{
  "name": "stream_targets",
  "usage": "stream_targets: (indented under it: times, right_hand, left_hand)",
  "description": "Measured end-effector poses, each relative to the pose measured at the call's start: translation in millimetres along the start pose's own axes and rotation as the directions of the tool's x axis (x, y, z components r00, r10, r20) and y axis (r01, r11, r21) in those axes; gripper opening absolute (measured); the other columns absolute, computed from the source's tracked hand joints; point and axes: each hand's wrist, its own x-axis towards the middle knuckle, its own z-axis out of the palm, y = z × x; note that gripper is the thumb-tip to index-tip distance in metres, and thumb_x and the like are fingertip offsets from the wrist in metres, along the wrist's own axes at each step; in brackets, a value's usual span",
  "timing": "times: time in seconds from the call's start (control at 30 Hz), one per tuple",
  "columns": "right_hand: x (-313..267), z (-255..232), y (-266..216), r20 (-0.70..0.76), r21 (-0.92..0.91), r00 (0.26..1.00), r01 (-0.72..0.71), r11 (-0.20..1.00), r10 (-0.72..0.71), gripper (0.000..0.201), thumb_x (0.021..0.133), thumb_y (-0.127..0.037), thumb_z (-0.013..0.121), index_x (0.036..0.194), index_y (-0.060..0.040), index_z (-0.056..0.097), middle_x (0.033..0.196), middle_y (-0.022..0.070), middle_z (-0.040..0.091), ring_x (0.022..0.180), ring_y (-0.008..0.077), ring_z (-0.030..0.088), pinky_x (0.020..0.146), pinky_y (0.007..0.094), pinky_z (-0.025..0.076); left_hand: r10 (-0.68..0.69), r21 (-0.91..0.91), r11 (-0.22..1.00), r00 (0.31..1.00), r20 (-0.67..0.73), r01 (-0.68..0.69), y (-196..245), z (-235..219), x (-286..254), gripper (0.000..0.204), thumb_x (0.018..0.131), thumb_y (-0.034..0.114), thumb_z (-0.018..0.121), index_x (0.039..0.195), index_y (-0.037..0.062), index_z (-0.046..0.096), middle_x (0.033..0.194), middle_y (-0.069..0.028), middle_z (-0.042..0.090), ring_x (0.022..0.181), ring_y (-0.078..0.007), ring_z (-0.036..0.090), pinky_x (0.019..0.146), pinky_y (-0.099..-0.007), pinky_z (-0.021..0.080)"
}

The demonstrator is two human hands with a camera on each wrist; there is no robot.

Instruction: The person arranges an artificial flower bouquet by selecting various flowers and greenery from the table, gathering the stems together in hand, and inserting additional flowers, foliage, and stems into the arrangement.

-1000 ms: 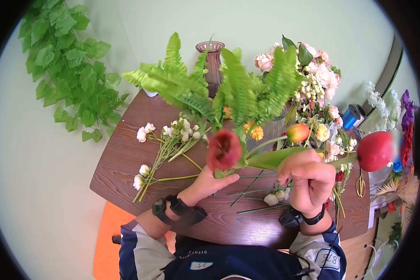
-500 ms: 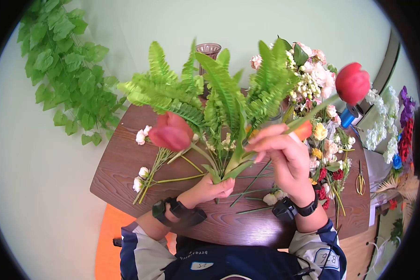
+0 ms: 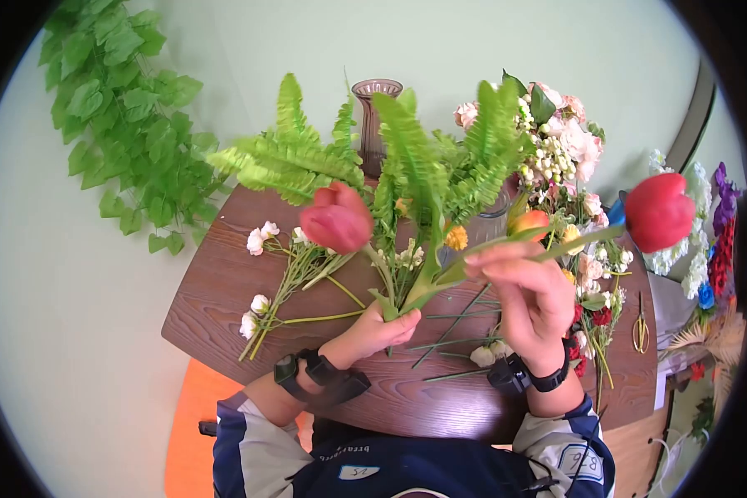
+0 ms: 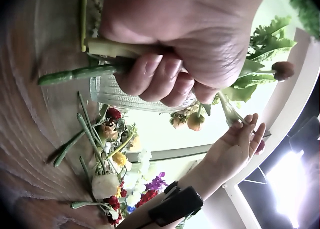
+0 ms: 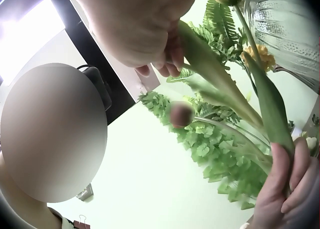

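Hands (image 3: 378, 332) (image 3: 533, 303) holding tulips (image 3: 338, 219) (red), ferns (image 3: 411, 153) beyond; vase (image 3: 372, 124) behind

We look down on a dark wood-grained table (image 3: 207, 284) strewn with flowers: white blooms (image 3: 256, 242) on green stems at left, loose green stems (image 3: 451, 327) and a pale bloom (image 3: 483, 357) towards the front, red, yellow and peach flowers (image 3: 590, 266) heaped at right, gold-handled scissors (image 3: 641, 334) beside them. We also see a clear glass vase (image 4: 140, 96), partly hidden.

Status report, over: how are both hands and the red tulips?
Left hand grips gathered stems. Right hand near rightmost red tulip, grip unclear. Fern fronds beyond; hands look unblocked.
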Motion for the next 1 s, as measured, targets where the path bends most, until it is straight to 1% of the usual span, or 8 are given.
stream_targets:
  times: [0.13,0.2,0.33,0.43,0.53,0.87,0.97,1.0]
  right_hand:
    - [2.8,-9.4,-7.3,-0.156,0.088,0.982,0.124,0.988,-0.110,0.020,0.078,0.013,0.047,0.087,-0.0029,0.054,0.087,0.0171,0.062,0.071,0.0230,0.062,0.060,0.0288,0.050]
    - [5.6,-14.3,-11.3,-0.391,0.205,0.910,0.230,0.951,-0.136,0.013,0.082,0.010,0.046,0.085,-0.0016,0.051,0.084,0.0192,0.060,0.065,0.0202,0.059,0.055,0.0269,0.050]
    - [5.3,-28.3,-16.3,-0.364,0.283,0.931,0.132,0.950,-0.021,0.007,0.085,0.006,0.046,0.086,-0.0006,0.049,0.082,0.0198,0.058,0.062,0.0173,0.057,0.053,0.0243,0.049]
    - [2.4,-31.6,-11.6,-0.028,0.274,0.997,-0.062,0.960,0.072,0.014,0.080,0.011,0.048,0.081,-0.0007,0.056,0.082,0.0169,0.062,0.065,0.0185,0.061,0.056,0.0254,0.050]
    - [3.9,-21.9,-8.7,0.137,0.186,0.991,-0.018,0.982,-0.007,0.016,0.075,0.012,0.052,0.079,-0.0011,0.059,0.082,0.0147,0.064,0.070,0.0201,0.063,0.060,0.0261,0.051]
    - [-11.1,9.8,-2.5,-0.031,0.321,0.998,-0.050,0.946,0.063,0.017,0.077,0.014,0.049,0.076,-0.0009,0.057,0.085,0.0168,0.064,0.072,0.0211,0.065,0.062,0.0277,0.053]
    - [-15.9,15.1,-4.0,-0.119,0.426,0.981,-0.087,0.901,0.151,0.019,0.079,0.014,0.045,0.072,-0.0001,0.055,0.086,0.0190,0.064,0.069,0.0197,0.064,0.060,0.0267,0.054]
    - [-17.4,15.8,-3.5,-0.109,0.443,0.981,-0.097,0.891,0.160,0.020,0.080,0.015,0.044,0.070,0.0004,0.054,0.087,0.0200,0.063,0.068,0.0192,0.064,0.059,0.0264,0.054]
  left_hand:
    - [0.008,0.114,0.993,0.997,-0.075,0.001,-1.0,0.3,-0.7,0.016,0.089,0.019,0.055,0.080,0.0072,0.049,0.056,0.0045,0.042,0.047,-0.0046,0.037,0.042,-0.0207,0.028]
    - [0.031,0.089,0.996,0.996,-0.083,-0.023,-3.6,-1.4,0.4,0.017,0.088,0.021,0.056,0.081,0.0070,0.049,0.057,0.0041,0.043,0.048,-0.0046,0.038,0.042,-0.0205,0.029]
    - [0.040,0.078,0.997,0.983,-0.182,-0.026,-5.0,-2.5,2.0,0.025,0.087,0.029,0.059,0.081,0.0064,0.049,0.057,0.0028,0.045,0.048,-0.0042,0.040,0.042,-0.0202,0.029]
    - [0.099,0.005,0.995,0.991,-0.086,-0.099,-4.4,-6.8,4.1,0.033,0.084,0.038,0.059,0.082,0.0060,0.050,0.057,0.0016,0.047,0.048,-0.0045,0.041,0.041,-0.0205,0.029]
    - [0.128,0.027,0.991,0.991,-0.024,-0.128,0.4,-5.0,1.7,0.046,0.078,0.050,0.062,0.087,0.0055,0.051,0.062,-0.0002,0.050,0.050,-0.0054,0.043,0.043,-0.0202,0.032]
    - [0.161,-0.025,0.986,0.978,-0.131,-0.166,1.9,7.0,-0.7,0.069,0.056,0.060,0.069,0.090,0.0026,0.052,0.077,-0.0027,0.052,0.054,-0.0050,0.041,0.046,-0.0174,0.031]
    - [0.085,-0.033,0.996,0.996,-0.021,-0.086,3.8,-0.1,-1.7,0.070,0.056,0.060,0.073,0.094,0.0044,0.054,0.082,-0.0016,0.054,0.063,-0.0061,0.049,0.053,-0.0196,0.039]
    - [0.117,-0.001,0.993,0.992,-0.051,-0.117,6.0,4.8,-1.9,0.070,0.055,0.062,0.070,0.089,0.0034,0.052,0.077,-0.0008,0.050,0.058,-0.0051,0.043,0.049,-0.0183,0.032]
